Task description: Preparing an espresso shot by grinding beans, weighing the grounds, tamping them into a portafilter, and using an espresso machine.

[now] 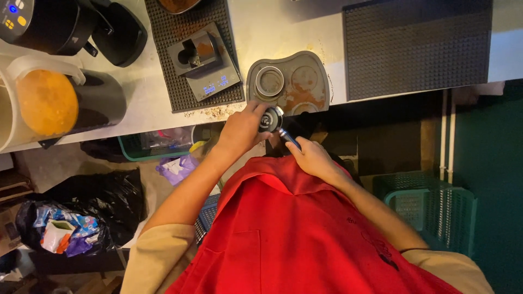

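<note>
Steel glints at the counter's edge, where the person holds a portafilter (272,121) just below a grey tamping mat (305,81). Their left hand (239,128) wraps over the round basket end, fingers curled on it, while the right hand (308,158) is closed around the dark handle that slants down toward the red apron (294,239) — both hands clamped on the same tool, close together but not touching each other that I can see. On the pale counter (272,32) behind the mat, a small scale (210,68) with a lit display sits on a black ribbed mat (185,81), a dosing cup on top of it. Further left stands a clear jug (49,100) with orange liquid — beside it, a black appliance (60,22). Under the counter lie black rubbish bags (92,207), and a teal crate (430,209) stands to the right.
</note>
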